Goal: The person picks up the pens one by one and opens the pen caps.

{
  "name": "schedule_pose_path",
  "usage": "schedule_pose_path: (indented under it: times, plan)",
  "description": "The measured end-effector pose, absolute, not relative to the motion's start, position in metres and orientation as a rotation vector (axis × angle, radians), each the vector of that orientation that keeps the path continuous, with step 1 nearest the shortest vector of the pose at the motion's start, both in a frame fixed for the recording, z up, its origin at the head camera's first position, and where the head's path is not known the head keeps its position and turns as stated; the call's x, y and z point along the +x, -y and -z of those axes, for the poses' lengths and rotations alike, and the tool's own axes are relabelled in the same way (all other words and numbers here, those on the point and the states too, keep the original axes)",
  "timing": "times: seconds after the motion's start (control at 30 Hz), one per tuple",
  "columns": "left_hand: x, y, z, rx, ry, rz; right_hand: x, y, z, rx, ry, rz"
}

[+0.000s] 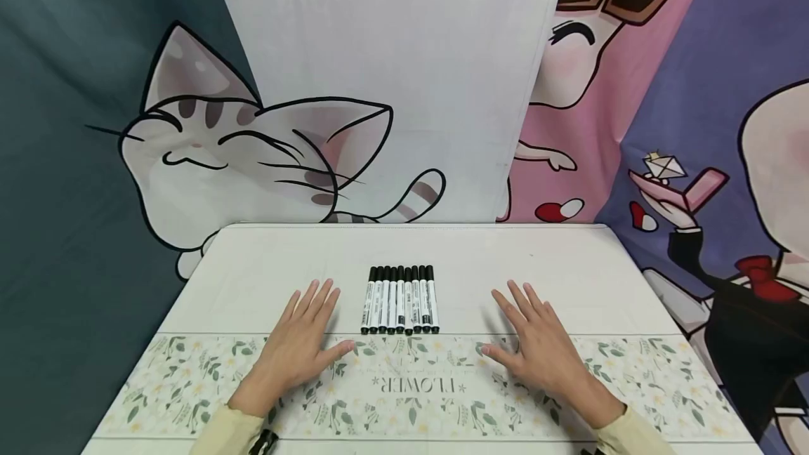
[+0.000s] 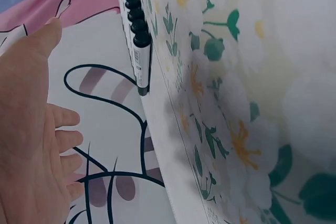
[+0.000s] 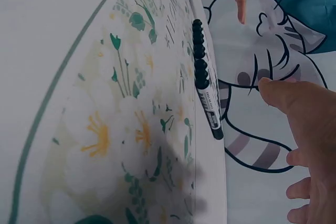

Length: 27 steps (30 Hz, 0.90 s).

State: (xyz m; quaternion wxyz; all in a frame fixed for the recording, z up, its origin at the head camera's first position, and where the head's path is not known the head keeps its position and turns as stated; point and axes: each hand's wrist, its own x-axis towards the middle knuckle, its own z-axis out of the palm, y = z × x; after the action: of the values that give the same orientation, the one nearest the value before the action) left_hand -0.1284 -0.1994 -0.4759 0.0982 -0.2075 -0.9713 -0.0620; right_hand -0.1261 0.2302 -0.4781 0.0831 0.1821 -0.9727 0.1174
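Nine black-capped markers (image 1: 401, 300) lie side by side.

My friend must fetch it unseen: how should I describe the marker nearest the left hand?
On the white tabletop, find the row of black-capped markers between the left hand and the right hand, beside the floral band. Go to the row's left end. The end marker there is the one with a neighbour only on its right.

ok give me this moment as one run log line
left hand: holds nothing | right hand: holds nothing | black-capped markers: row on table between hands, untouched
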Motion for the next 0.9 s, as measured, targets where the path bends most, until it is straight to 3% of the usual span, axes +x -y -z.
schedule_pose_path:
  times: [0.9]
  plan:
    - [-0.164, 0.176, 0.490, -0.616, 2.813, 0.779, -0.140, -0.198, 0.464, 0.687, 2.824, -0.568]
